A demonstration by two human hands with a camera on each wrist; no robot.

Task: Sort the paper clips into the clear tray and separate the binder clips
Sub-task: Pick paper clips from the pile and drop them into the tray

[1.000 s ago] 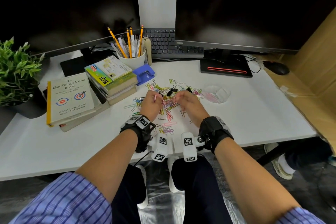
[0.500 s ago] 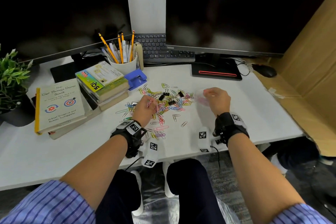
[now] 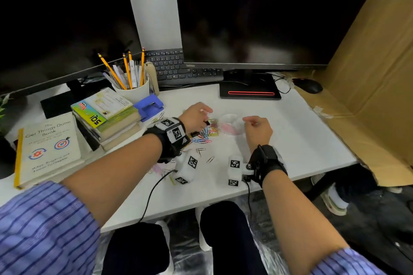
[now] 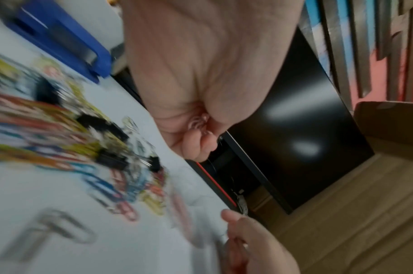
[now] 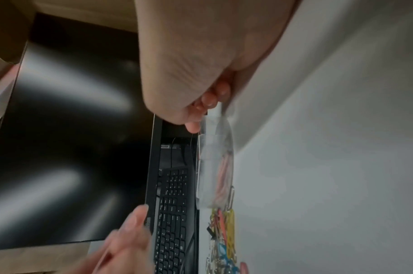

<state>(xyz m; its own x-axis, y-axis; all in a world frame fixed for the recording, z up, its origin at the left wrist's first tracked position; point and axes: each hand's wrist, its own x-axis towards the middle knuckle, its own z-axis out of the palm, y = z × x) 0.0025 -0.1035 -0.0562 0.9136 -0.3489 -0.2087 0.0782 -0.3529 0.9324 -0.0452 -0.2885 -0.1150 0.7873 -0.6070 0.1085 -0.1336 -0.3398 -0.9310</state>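
A heap of coloured paper clips (image 3: 206,133) (image 4: 60,129) lies mid-desk, with small black binder clips (image 3: 194,134) (image 4: 112,159) mixed in. The round clear tray (image 3: 230,125) (image 5: 212,166) sits just right of the heap and holds some pink clips. My left hand (image 3: 197,116) (image 4: 198,126) hovers over the heap's far side, curled into a fist and pinching pink paper clips. My right hand (image 3: 257,128) (image 5: 208,107) is at the tray's right rim, its curled fingers holding the edge.
A stack of books (image 3: 105,116), a blue hole punch (image 3: 149,106) and a white pencil cup (image 3: 134,91) stand left of the heap. A keyboard (image 3: 178,69), monitors and a black stand (image 3: 250,91) line the back. A cardboard wall (image 3: 368,73) stands at the right.
My right hand left the heap and went right to the tray. My left hand lifted off the heap with pink clips and moved right and away from me, toward the tray.
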